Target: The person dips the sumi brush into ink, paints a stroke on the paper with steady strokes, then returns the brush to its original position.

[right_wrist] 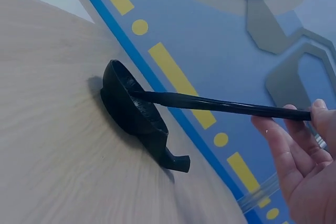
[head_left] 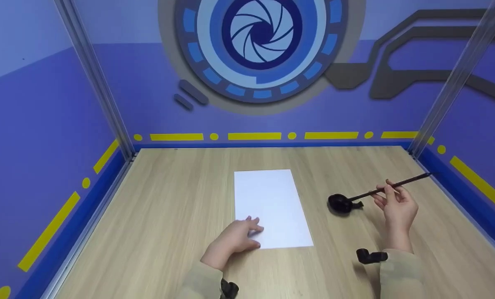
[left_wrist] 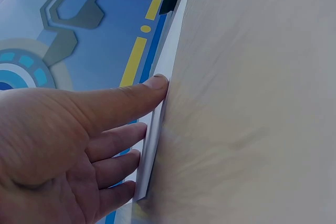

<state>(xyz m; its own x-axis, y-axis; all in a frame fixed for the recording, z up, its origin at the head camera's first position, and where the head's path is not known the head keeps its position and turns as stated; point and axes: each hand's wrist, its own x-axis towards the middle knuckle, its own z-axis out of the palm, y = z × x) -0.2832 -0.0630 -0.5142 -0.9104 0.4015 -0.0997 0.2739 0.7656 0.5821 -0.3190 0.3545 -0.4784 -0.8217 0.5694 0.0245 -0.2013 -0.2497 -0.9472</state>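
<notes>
A white sheet of paper [head_left: 268,199] lies on the table. My left hand [head_left: 241,236] rests on its lower left corner, fingers spread. In the left wrist view the thumb [left_wrist: 121,103] touches the paper's near edge, which lifts slightly. My right hand [head_left: 398,207] pinches a dark writing brush [head_left: 409,181] by its handle, holding it slanted. The brush's head dips into a small black ink dish [head_left: 339,205] with a short curved stem, right of the paper. In the right wrist view the brush [right_wrist: 220,106] reaches inside the dish [right_wrist: 123,108]; its bristles are partly hidden.
A wood-grain table [head_left: 181,199] bears everything. Blue printed panels [head_left: 147,91] stand behind it and at both sides, with metal posts [head_left: 98,83] at the corners. Each wrist carries a black camera mount [head_left: 371,256].
</notes>
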